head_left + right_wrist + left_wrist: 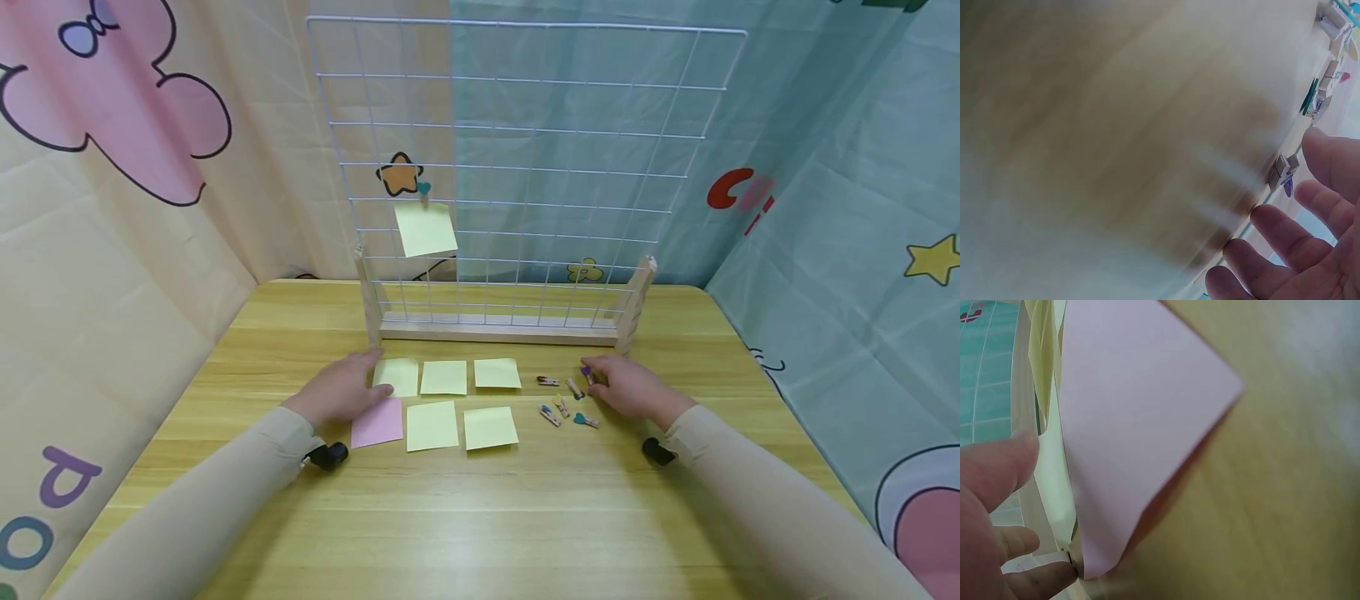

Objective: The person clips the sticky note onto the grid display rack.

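Sticky notes [444,378] lie in two rows on our worktop [450,525], between our outstretched arms [217,492]. Our left hand [339,388] is loosely spread by the upper-left note [400,377], contact unclear; our right hand [628,387], relaxed and ungripping, parts thumb and forefinger around a purple clothespin [1284,173].

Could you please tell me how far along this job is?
Done: one yellow note hangs clipped to the grid. In hand: left hand at a loose yellow note, right hand by the purple clip. Apparently left: six unclipped notes on the table.
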Demonstrator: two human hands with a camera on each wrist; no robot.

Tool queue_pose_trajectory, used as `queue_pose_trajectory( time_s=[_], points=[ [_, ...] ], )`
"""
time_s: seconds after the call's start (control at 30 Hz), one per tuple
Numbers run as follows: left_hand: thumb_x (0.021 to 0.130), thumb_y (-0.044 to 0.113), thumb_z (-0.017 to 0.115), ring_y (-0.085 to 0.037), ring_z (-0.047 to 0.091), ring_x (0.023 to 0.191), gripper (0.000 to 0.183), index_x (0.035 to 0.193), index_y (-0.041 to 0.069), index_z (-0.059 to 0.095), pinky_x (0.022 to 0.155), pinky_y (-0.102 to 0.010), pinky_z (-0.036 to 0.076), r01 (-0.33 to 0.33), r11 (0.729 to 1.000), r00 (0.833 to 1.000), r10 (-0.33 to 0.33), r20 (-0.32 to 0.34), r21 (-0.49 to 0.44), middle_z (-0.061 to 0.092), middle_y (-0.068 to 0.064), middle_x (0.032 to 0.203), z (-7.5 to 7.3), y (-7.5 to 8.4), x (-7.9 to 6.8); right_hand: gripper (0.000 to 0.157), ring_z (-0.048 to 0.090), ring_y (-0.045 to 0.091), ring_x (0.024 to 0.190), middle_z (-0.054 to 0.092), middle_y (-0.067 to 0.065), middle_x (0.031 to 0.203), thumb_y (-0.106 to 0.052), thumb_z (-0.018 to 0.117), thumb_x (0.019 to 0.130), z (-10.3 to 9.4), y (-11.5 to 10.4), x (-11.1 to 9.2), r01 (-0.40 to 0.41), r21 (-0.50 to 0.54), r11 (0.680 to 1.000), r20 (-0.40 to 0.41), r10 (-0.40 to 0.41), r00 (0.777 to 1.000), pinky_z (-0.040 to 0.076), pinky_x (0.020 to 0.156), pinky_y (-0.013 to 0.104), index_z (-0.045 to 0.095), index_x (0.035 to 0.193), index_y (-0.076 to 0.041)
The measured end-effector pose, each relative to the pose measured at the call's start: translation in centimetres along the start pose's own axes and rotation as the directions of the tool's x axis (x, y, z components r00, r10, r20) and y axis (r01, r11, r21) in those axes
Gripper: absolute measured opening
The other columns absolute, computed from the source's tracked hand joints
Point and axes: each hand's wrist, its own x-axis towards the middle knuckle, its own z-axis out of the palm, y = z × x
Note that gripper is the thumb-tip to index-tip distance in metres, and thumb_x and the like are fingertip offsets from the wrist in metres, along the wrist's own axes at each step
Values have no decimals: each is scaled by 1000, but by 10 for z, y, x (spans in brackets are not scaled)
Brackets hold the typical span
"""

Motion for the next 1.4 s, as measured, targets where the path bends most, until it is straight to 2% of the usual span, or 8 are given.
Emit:
queue_pose_trajectory(
  time_s=[0.23,0.43,0.77,1.03,1.23,1.4],
  points=[
    [103,41,63,-50,33,154,80,164,1,31,125,-64,28,2,1000,1000,-2,6,-9,36,-30,165,1,-2,1,48,62,43,131,65,24,141,-17,68,103,-1,-1,3,16,-41,999,-10,-17,1000,48,111,61,58,147,-1],
    [102,41,66,-49,35,153,81,164,2,32,125,-63,30,4,1000,1000,-4,5,0,38,-28,165,3,-3,5,42,69,33,116,69,20,136,-16,68,103,-1,1,5,9,-58,998,-8,-10,1000,54,104,58,64,142,-3],
    [101,37,68,-49,36,153,80,163,1,33,125,-63,31,7,1000,1000,-8,22,18,36,-29,165,1,0,7,32,71,28,108,75,17,122,-12,69,102,-5,-1,5,7,-48,999,-22,-8,1000,57,97,53,72,132,-4],
    [99,35,71,-50,39,151,78,161,2,38,123,-64,33,1,1000,1000,-1,-2,1,39,-30,163,0,3,7,29,68,22,100,77,13,117,-10,69,101,-6,-3,8,-17,-45,999,-17,17,1000,58,95,50,73,129,-3],
    [96,32,74,-52,41,148,76,159,2,42,122,-64,35,-7,1000,999,7,-34,-5,42,-31,161,2,2,9,25,68,21,97,77,11,113,-9,69,101,-7,-4,9,-22,-24,999,-14,22,1000,58,93,48,76,124,-3],
    [95,31,76,-52,46,143,73,155,1,48,119,-64,39,-6,1000,998,5,-57,-18,46,-31,157,3,2,12,20,71,26,105,78,11,113,-9,70,101,-6,-4,9,-8,-30,1000,-26,7,1000,58,97,51,78,118,-6]
  ],
)
